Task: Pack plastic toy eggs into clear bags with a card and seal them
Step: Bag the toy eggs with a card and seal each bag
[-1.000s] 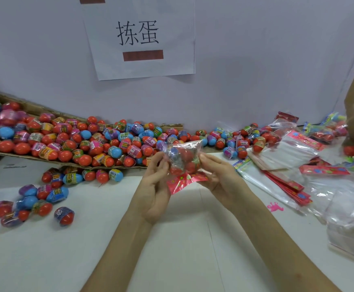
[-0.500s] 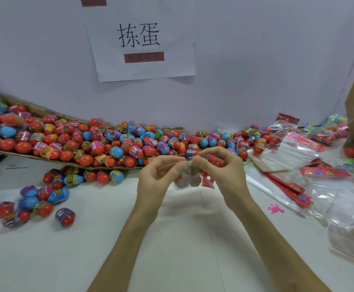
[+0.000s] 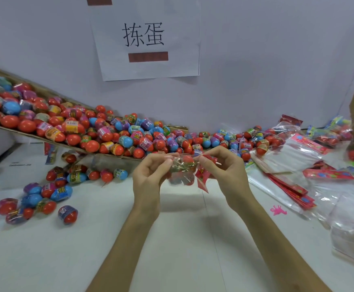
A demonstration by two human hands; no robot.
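Clear bag of toy eggs held above the counter between both hands.

The clear bag [image 3: 182, 169] bulges with red-bottomed eggs, its red card [image 3: 203, 175] hanging at the right side. The left hand [image 3: 150, 175] pinches the bag's top left edge with curled fingers; the right hand [image 3: 224, 171] pinches the right edge by the card. Behind lies the loose egg pile [image 3: 108, 131], and empty bags [image 3: 294, 157] are stacked at right on the white counter [image 3: 87, 249].
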